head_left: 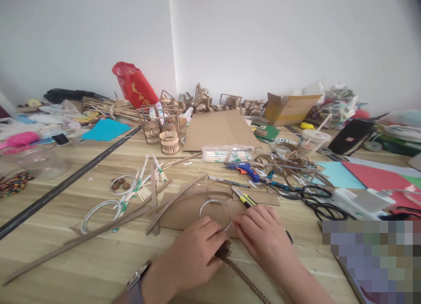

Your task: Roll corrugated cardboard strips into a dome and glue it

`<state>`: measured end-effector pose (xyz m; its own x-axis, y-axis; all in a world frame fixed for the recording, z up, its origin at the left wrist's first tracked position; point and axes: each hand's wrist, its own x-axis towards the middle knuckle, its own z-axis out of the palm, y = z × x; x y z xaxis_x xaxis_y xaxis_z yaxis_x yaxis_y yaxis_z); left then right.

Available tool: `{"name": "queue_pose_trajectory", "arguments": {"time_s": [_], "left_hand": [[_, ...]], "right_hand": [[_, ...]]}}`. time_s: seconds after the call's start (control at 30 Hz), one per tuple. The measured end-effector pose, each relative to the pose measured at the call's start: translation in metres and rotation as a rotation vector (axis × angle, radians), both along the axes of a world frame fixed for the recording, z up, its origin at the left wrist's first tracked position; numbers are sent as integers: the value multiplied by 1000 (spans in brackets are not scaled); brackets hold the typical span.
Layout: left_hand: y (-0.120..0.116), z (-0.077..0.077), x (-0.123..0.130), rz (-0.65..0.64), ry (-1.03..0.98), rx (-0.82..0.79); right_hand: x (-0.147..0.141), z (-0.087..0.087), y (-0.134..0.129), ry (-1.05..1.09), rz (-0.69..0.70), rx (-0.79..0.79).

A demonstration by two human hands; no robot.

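My left hand [199, 251], with a watch on its wrist, has its fingers closed round a small dark brown coil [223, 249]. From the coil a braided brown strip [246, 281] trails toward the bottom edge. Just beyond my fingers lies a whitish ring [215, 202] on a piece of cardboard [177, 214]. My right hand [263, 236] is beside the ring's right side, its fingers bent together; its fingertips are close to the ring, and what they pinch is too small to make out. A yellow and black utility knife [245, 198] lies just beyond my right hand.
A blue glue gun [243, 169], black scissors [320, 203] and tangled brown strips [286, 161] lie right of centre. Long wooden strips [108, 227] and white rings [98, 216] are at left. Small slatted baskets [169, 142] stand behind, near a plastic cup [312, 142].
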<state>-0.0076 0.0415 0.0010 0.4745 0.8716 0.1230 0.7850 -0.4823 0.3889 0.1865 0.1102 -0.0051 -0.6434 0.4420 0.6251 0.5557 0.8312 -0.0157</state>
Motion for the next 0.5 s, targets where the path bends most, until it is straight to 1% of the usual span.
{"name": "queue_pose_trajectory", "arguments": {"time_s": [0.07,0.13,0.23,0.37,0.43,0.5], "left_hand": [[0,0,1,8,-14,-4],[0,0,3,5,-30,0],[-1,-2,4,-4,-73,29],[-1,-6,5,-4,-118,68],[1,-8,5,-9,-140,99],[2,-9,5,-15,-166,129]], "right_hand": [[0,-1,-1,-9,-29,-8],[0,-3,0,1,-58,-85],[-1,-4,3,97,-77,-315],[-4,-1,6,319,-97,-655],[-7,1,6,421,-112,-774],[-8,2,5,498,-125,-855]]}}
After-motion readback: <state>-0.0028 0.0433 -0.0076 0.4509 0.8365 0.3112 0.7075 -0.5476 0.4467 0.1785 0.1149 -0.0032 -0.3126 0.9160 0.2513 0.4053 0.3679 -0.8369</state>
